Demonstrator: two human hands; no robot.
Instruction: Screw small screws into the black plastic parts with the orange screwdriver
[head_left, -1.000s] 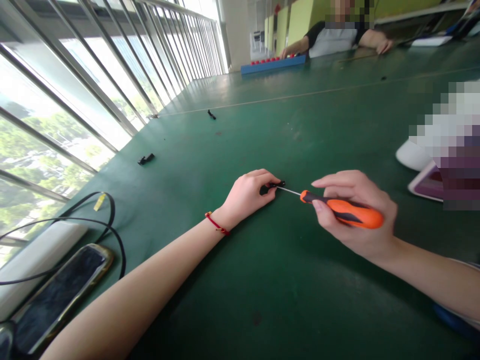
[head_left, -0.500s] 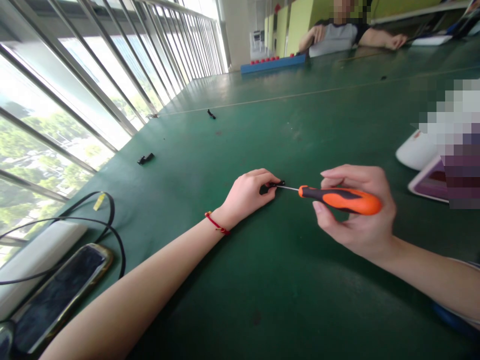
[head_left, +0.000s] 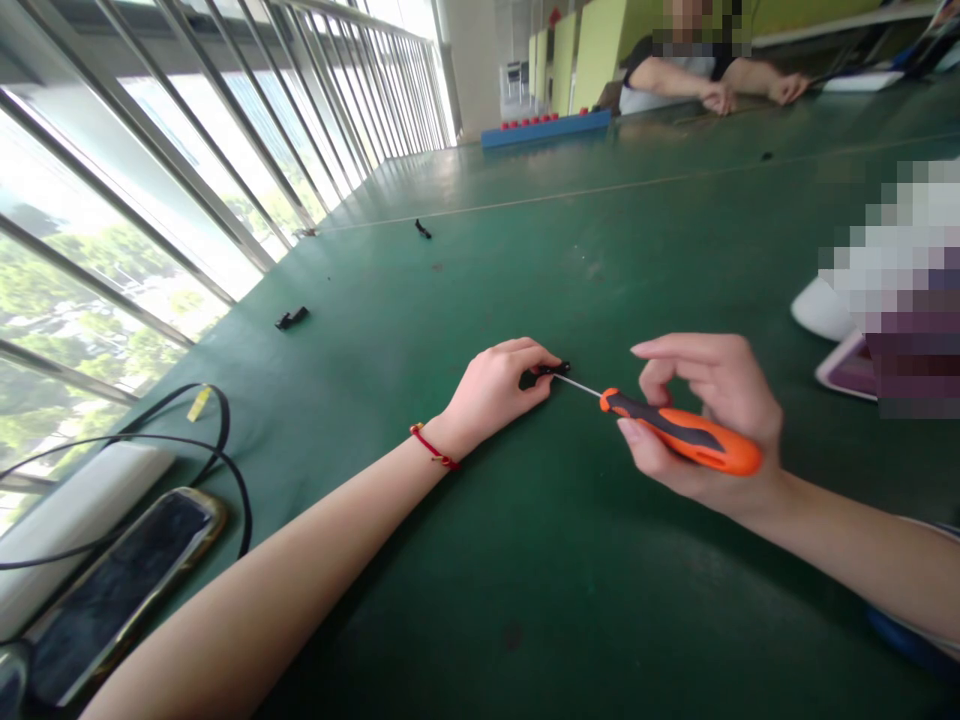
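Note:
My left hand rests on the green table, thumb and fingers pinched round a small black part, whose kind I cannot make out. To its right, my right hand supports an orange and black screwdriver. The handle lies across the thumb and palm, while the index finger is lifted off it. Its thin metal shaft points left, with the tip at the black part; whether it sits in a screw is too small to tell.
Two loose black pieces lie farther back on the table. At the lower left are a phone, a white power strip and a black cable. A blue bar with red knobs and a person are across the table.
The screwdriver's handle has dropped, so the tool slants more, and my right hand's fingers have shifted off the handle. My left hand has stayed put. The person opposite has lowered one hand.

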